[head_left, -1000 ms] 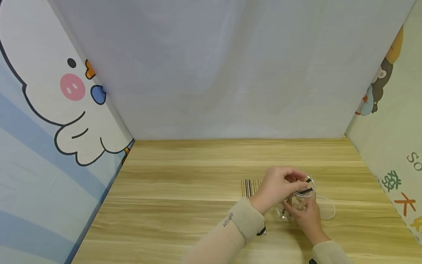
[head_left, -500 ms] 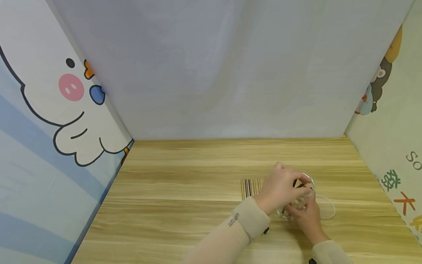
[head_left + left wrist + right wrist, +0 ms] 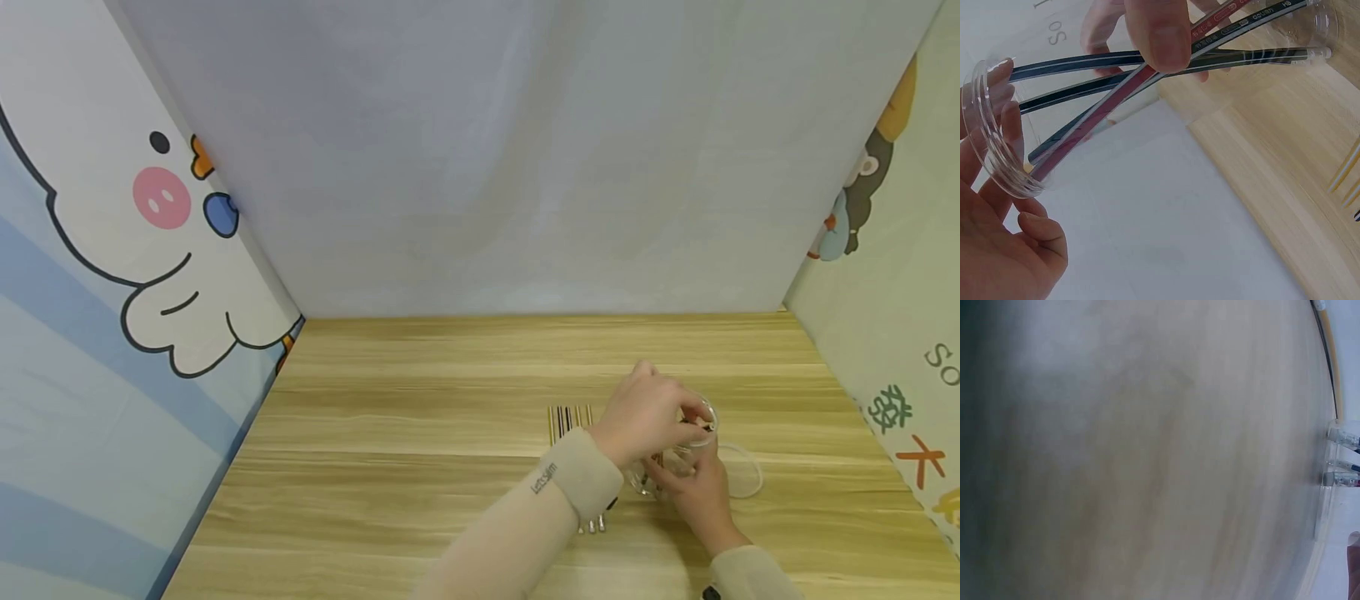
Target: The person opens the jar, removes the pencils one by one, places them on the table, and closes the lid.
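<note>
Wood-grain table [image 3: 420, 400], and right hand [image 3: 701, 496] grips a tilted clear jar [image 3: 1019, 181], 4 pencils [image 3: 1097, 115] inside! Left hand [image 3: 645, 417], fingers bent into its mouth, pinch unclear; a steady jar should help.

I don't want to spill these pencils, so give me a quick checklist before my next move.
1. Clear jar held: ok, the right hand grips it.
2. Mouth uncovered: ok, the round lid lies on the table.
3. Left hand positioned: ok, it reaches into the mouth.
4. Its pinch on a pencil: cannot tell.
5. Pencils inside: ok, a red pencil crosses dark pencils.
6. Loose pencils fully visible: not ok, the left sleeve covers part.
</note>
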A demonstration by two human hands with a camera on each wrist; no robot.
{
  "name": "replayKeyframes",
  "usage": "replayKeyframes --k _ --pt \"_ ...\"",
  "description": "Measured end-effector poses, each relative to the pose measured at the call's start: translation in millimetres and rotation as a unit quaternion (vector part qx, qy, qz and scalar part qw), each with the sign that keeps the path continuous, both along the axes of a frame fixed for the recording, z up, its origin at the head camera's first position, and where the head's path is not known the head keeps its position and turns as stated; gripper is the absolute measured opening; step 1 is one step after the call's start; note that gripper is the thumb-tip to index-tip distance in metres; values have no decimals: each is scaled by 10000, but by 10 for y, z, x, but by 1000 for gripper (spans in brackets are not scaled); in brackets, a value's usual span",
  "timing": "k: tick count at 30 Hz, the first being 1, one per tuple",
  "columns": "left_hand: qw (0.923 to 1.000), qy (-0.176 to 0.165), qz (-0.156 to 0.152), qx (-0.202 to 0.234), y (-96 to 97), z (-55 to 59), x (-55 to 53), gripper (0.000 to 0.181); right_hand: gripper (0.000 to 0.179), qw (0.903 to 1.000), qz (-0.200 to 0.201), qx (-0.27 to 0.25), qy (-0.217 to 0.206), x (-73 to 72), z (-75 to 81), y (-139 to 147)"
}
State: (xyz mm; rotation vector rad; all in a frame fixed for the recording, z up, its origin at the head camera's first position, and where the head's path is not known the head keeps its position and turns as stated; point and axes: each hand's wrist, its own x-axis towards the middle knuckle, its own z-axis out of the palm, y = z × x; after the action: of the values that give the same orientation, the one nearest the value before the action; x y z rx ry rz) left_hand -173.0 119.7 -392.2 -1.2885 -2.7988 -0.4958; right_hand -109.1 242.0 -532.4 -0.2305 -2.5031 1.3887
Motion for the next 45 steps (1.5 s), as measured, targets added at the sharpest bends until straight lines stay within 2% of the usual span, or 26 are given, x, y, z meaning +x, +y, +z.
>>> replayKeyframes --k 3,7,13,19,24,30,36,41,43,45 --pt "9998 -91 5 -148 13 11 -8 18 73 10000 49 -46 59 0 4 0" --pt "9998 -183 36 -124 5 7 -6 18 78 9998 129 -58 117 -7 3 10" --pt "9986 -419 23 314 -42 -21 -2 18 81 9998 63 132 100 -12 -18 21" --pt "9965 -517 208 628 -87 -24 3 19 77 9995 22 256 172 -6 -17 21" --pt "9929 -713 331 891 -125 -3 4 18 78 9997 107 94 222 -3 -11 12" --pt "9891 -723 233 1262 -155 26 -1 18 82 9993 134 -73 341 -7 -21 7" --pt "9776 -822 43 1939 -191 88 9 21 78 9992 -91 -13 386 -12 -41 0" --pt "9678 -516 -85 2461 -232 138 17 23 74 9989 -136 63 447 -18 -61 -1" --pt "9618 -397 -111 2706 -247 160 18 25 74 9989 -134 79 446 -20 -67 1" --pt "9513 -425 -179 3048 -259 185 21 25 73 9988 -150 70 457 -20 -69 -1"
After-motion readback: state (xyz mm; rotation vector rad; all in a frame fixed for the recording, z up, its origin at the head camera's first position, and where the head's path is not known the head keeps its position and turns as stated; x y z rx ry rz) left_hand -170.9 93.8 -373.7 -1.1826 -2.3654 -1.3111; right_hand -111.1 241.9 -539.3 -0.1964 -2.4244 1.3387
